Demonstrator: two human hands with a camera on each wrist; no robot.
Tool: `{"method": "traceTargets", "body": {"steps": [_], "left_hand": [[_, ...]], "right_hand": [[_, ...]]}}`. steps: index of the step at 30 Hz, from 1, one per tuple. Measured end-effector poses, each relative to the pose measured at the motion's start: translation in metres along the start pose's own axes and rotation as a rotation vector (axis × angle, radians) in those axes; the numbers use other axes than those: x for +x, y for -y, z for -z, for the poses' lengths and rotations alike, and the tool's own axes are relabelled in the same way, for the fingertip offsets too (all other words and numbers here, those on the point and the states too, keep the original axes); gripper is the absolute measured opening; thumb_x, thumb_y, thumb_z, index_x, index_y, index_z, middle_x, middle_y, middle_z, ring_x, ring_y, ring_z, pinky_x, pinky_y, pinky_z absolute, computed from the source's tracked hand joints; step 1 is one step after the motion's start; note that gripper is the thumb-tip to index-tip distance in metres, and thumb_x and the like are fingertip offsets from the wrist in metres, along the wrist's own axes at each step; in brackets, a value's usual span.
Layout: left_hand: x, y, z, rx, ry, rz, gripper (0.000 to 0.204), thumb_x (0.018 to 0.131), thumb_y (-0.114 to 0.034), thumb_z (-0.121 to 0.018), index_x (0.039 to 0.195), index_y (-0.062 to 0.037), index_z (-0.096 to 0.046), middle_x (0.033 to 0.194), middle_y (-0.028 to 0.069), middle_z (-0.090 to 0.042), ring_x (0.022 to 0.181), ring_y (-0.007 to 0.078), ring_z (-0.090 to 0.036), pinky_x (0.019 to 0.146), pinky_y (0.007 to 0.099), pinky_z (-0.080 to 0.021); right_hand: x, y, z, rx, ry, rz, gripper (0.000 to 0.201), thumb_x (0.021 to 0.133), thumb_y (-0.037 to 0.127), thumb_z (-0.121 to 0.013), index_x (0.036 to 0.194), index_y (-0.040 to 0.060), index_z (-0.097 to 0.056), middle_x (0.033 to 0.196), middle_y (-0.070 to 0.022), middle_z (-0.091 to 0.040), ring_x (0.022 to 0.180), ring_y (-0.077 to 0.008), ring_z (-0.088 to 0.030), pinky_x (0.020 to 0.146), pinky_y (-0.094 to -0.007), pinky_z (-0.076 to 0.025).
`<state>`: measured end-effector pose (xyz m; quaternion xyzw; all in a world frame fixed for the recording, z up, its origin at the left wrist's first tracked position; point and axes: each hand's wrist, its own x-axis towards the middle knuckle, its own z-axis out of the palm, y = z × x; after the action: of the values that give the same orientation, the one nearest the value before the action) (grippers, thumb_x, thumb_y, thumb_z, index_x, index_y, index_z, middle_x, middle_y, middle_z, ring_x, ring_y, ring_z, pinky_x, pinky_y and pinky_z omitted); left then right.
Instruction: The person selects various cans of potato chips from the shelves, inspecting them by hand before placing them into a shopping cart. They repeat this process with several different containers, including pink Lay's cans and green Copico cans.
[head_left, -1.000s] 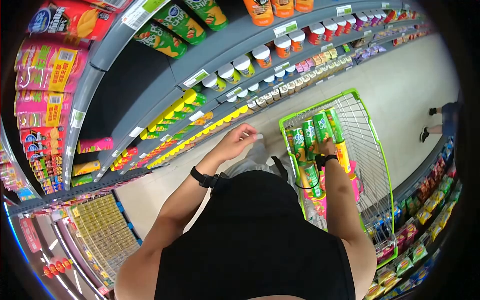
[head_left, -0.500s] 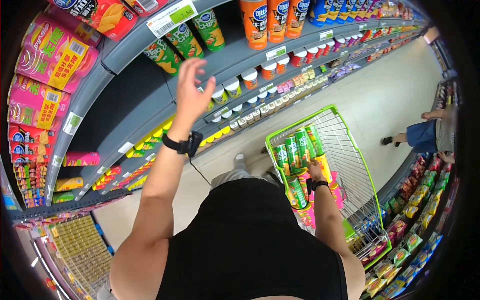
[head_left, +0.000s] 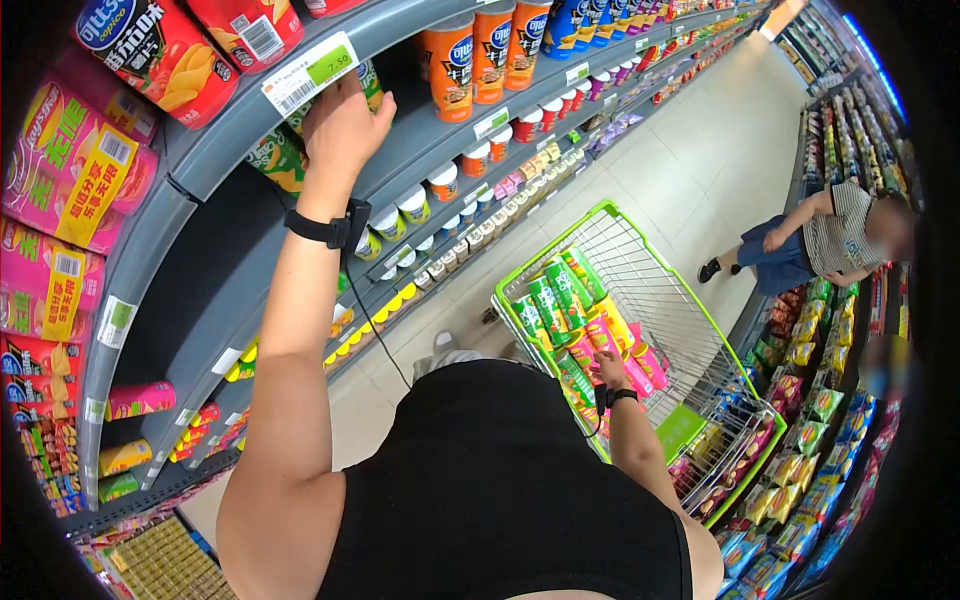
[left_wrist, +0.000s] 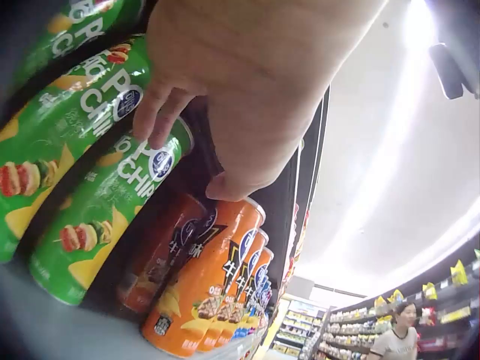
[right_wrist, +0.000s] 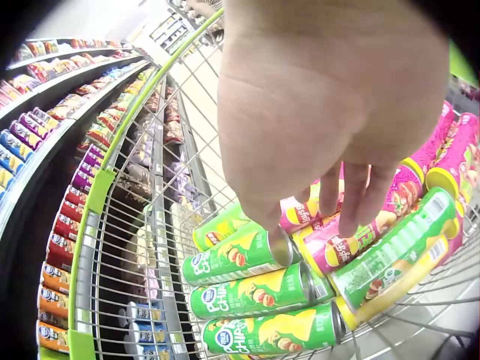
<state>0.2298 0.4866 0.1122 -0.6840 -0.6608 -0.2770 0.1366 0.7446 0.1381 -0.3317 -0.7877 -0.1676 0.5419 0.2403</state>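
On the upper shelf, my left hand (head_left: 343, 130) reaches in among green chip cans (head_left: 278, 160). The left wrist view shows its fingers over the top of the front green chip can (left_wrist: 112, 217), while the thumb is spread apart, close to the top of an orange chip can (left_wrist: 202, 277). My right hand (head_left: 608, 370) is low over the shopping cart (head_left: 625, 212), its fingers loosely bent. In the right wrist view those fingers overlap pink chip cans (right_wrist: 334, 244), beside several green chip cans (right_wrist: 255, 291) lying in the cart.
Large red chip cans (head_left: 165, 55) and pink packs (head_left: 75, 165) fill the shelf at left. Orange cans (head_left: 447, 70) stand right of my left hand. A person (head_left: 810, 235) is in the aisle beyond the cart, near a shelf of bagged snacks (head_left: 815, 420).
My left hand has risen from near my body to the green cans on the shelf. The right hand has shifted from the green cans toward the pink ones. The other person shows nearer.
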Motion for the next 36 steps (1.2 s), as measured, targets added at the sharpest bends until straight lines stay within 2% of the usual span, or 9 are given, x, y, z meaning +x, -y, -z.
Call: {"method": "traceTargets", "body": {"steps": [3, 8, 14, 17, 18, 21, 25, 32, 36], "left_hand": [[-0.002, -0.001, -0.008, 0.018, -0.112, -0.096, 0.072, 0.083, -0.036, -0.072, 0.14, -0.0017, -0.043, 0.127, 0.0275, -0.053, 0.111, 0.0457, -0.059, 0.087, 0.0528, -0.053], [-0.008, -0.006, -0.006, 0.013, -0.209, -0.168, 0.066, 0.082, -0.028, -0.077, 0.138, -0.005, -0.049, 0.124, 0.0238, -0.052, 0.113, 0.0453, -0.055, 0.091, 0.052, -0.049], [-0.027, -0.004, -0.004, 0.113, -0.357, -0.246, 0.054, 0.08, -0.032, -0.079, 0.125, -0.0103, -0.058, 0.121, 0.0204, -0.052, 0.113, 0.0441, -0.047, 0.091, 0.0594, -0.041], [-0.033, -0.003, -0.007, 0.052, -0.49, -0.248, 0.062, 0.076, -0.034, -0.084, 0.124, -0.0081, -0.054, 0.119, 0.0214, -0.053, 0.113, 0.0438, -0.049, 0.093, 0.0566, -0.042], [-0.033, -0.002, -0.011, -0.061, -0.505, -0.239, 0.065, 0.074, -0.032, -0.086, 0.124, -0.0063, -0.053, 0.119, 0.0221, -0.053, 0.112, 0.0432, -0.05, 0.094, 0.0542, -0.042], [-0.034, -0.002, -0.018, -0.303, -0.535, -0.209, 0.072, 0.071, -0.026, -0.09, 0.124, -0.0017, -0.048, 0.12, 0.0235, -0.053, 0.112, 0.0413, -0.053, 0.097, 0.0479, -0.043], [-0.043, -0.012, -0.006, -0.361, -0.513, -0.169, 0.07, 0.071, -0.018, -0.09, 0.124, -0.0012, -0.048, 0.124, 0.0219, -0.058, 0.112, 0.0392, -0.057, 0.096, 0.0445, -0.047], [-0.078, -0.023, 0.012, -0.462, -0.613, -0.444, 0.061, 0.064, -0.008, -0.091, 0.113, -0.0071, -0.054, 0.117, 0.0169, -0.065, 0.103, 0.0363, -0.063, 0.088, 0.0444, -0.053], [-0.11, -0.045, 0.048, -0.651, -0.596, -0.455, 0.061, 0.065, -0.007, -0.087, 0.114, -0.0086, -0.051, 0.113, 0.0159, -0.063, 0.1, 0.0329, -0.062, 0.085, 0.0419, -0.053]], "right_hand": [[-0.003, -0.007, -0.005, 0.024, 0.053, -0.025, 0.041, 0.095, 0.024, -0.061, 0.129, 0.0028, -0.054, 0.11, -0.0116, -0.066, 0.084, -0.0227, -0.068, 0.071, -0.0352, -0.057], [-0.012, -0.001, -0.025, 0.032, 0.038, -0.02, 0.031, 0.094, 0.022, -0.06, 0.117, 0.0025, -0.057, 0.101, -0.009, -0.067, 0.072, -0.0193, -0.066, 0.056, -0.0316, -0.051], [0.001, 0.013, -0.036, 0.0, 0.141, 0.01, 0.035, 0.093, 0.021, -0.062, 0.121, 0.0026, -0.053, 0.099, -0.0096, -0.065, 0.074, -0.021, -0.066, 0.059, -0.032, -0.052], [0.001, 0.026, -0.039, 0.004, 0.144, 0.01, 0.036, 0.093, 0.02, -0.063, 0.123, 0.0037, -0.052, 0.1, -0.0102, -0.065, 0.076, -0.0217, -0.066, 0.065, -0.0338, -0.054], [-0.002, 0.031, -0.04, 0.043, 0.123, 0.02, 0.036, 0.092, 0.019, -0.066, 0.122, 0.0038, -0.054, 0.087, -0.0097, -0.064, 0.071, -0.018, -0.064, 0.059, -0.0313, -0.051], [-0.004, 0.047, -0.038, 0.009, 0.139, 0.032, 0.036, 0.091, 0.019, -0.066, 0.122, 0.0038, -0.054, 0.086, -0.0088, -0.063, 0.068, -0.018, -0.064, 0.059, -0.0317, -0.052], [-0.004, 0.058, -0.031, -0.07, 0.189, 0.056, 0.032, 0.094, 0.026, -0.065, 0.117, 0.0068, -0.056, 0.103, -0.0065, -0.066, 0.079, -0.0187, -0.067, 0.068, -0.0338, -0.052], [0.014, 0.087, -0.034, 0.103, 0.107, 0.352, 0.017, 0.099, 0.02, -0.057, 0.108, 0.0057, -0.059, 0.096, -0.0044, -0.065, 0.078, -0.0155, -0.065, 0.068, -0.0286, -0.05], [-0.049, 0.168, -0.051, -0.008, 0.146, 0.573, 0.023, 0.099, 0.023, -0.058, 0.114, 0.005, -0.06, 0.101, -0.0041, -0.064, 0.089, -0.0149, -0.063, 0.077, -0.0307, -0.052]]}}
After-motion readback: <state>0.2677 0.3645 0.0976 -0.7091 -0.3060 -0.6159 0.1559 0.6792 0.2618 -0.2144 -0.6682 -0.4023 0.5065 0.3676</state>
